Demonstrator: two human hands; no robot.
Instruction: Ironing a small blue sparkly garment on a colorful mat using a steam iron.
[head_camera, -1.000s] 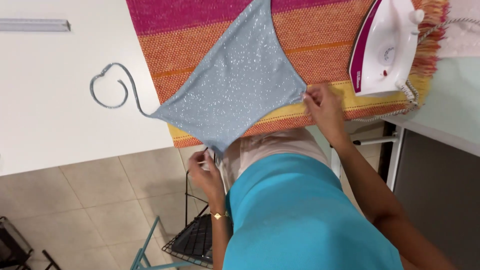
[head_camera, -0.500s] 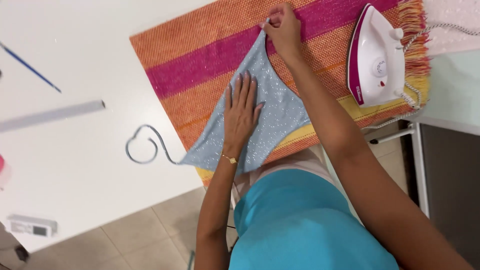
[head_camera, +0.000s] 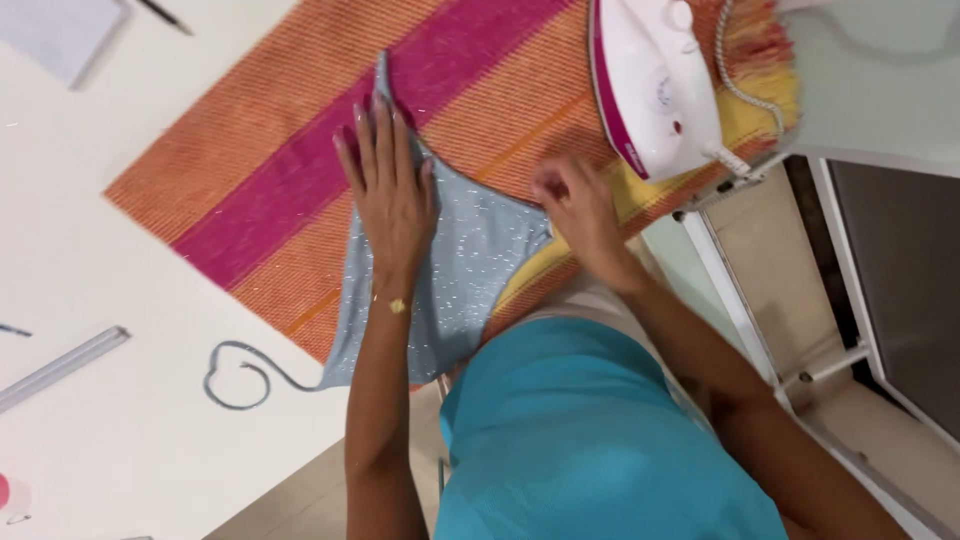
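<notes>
**Flat palm on a sparkly grey cloth**

The left hand (head_camera: 392, 195) lies palm down on a grey glittery cloth (head_camera: 455, 270), its fingers (head_camera: 375, 130) straight, close together and gripping nothing. The cloth is spread on a striped orange, pink and yellow mat (head_camera: 250, 190) on the white desk (head_camera: 110, 420); its thin strap (head_camera: 235, 375) curls in a loop on the desk to the near left. The right hand (head_camera: 575, 210) is blurred at the cloth's right edge, fingers loosely curled; whether they pinch the fabric I cannot tell. A white and magenta iron (head_camera: 655, 85) rests on the mat to the far right, well apart from the left hand.
</notes>
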